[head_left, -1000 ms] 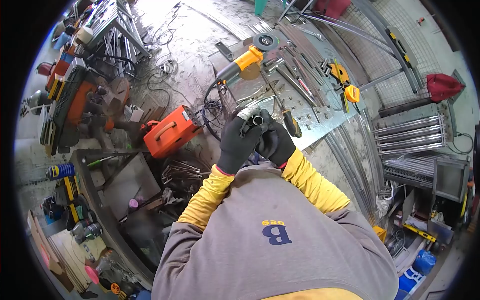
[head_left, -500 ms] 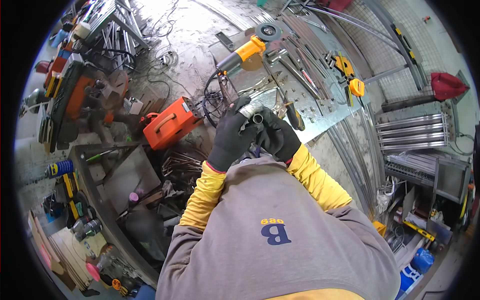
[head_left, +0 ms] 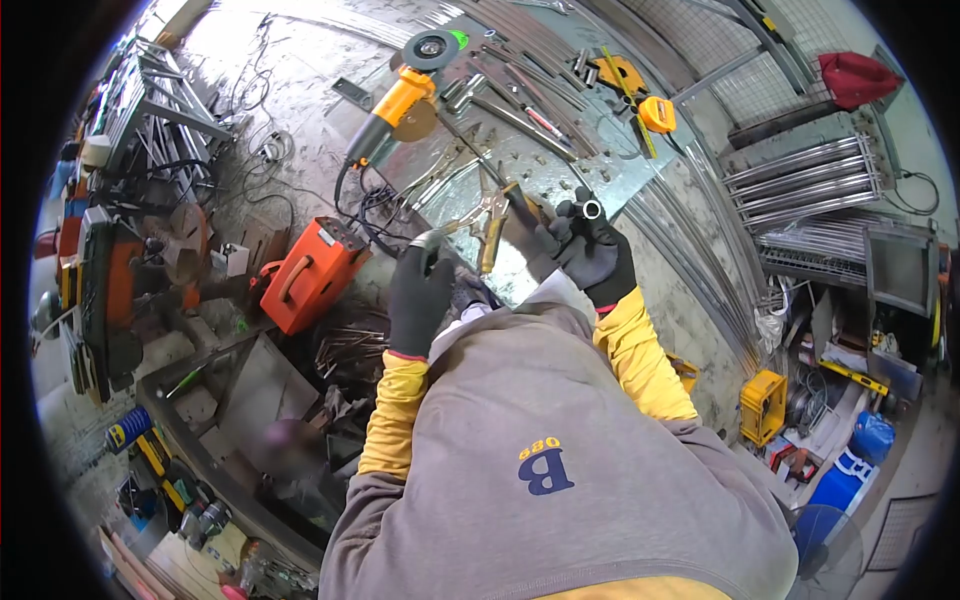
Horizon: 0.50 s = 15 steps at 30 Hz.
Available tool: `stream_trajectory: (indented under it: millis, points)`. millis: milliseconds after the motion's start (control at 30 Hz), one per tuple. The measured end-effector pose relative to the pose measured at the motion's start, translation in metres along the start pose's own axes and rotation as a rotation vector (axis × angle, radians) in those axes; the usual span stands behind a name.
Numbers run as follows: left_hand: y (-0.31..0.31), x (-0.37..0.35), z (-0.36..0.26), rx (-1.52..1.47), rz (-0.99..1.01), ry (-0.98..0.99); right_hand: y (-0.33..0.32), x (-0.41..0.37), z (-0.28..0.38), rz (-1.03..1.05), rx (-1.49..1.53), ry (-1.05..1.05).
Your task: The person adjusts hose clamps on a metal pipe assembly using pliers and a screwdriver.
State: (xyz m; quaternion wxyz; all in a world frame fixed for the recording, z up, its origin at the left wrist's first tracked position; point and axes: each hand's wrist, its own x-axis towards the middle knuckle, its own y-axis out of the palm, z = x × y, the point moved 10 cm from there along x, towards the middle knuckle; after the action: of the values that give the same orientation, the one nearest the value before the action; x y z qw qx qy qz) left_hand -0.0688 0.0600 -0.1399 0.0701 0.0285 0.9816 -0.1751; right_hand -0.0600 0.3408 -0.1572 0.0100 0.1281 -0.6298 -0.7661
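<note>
My right hand, in a black glove, is closed around a short metal tube, its round open end facing up toward me. My left hand, gloved the same way, is held apart from it on the left. A pale silvery piece shows at its fingertips; I cannot tell what kind of thing it is. Between the hands, a tool with yellow-and-black handles lies at the near edge of the metal sheet. Farther off on that sheet rests a yellow angle grinder, its disc pointing away.
An orange machine with a handle stands left of my left hand, cables behind it. Metal rods and a hammer lie on the sheet's far side, near a yellow tape measure. Steel tubes are stacked at right; a scrap-filled frame is lower left.
My hands have separated: the right went right with the tube, the left moved left and down with the silvery piece. The view has swung, so the bench things appear farther left.
</note>
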Motion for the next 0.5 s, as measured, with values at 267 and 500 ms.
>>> stream_trajectory:
  millis: [267,500]
  points:
    - [0.076,0.034,-0.042,0.411,0.137,0.133,0.016,0.008,0.016,0.003,0.101,0.080]
    - [0.029,0.112,-0.014,0.981,-0.073,0.196,0.011,0.026,0.046,0.056,0.173,0.115]
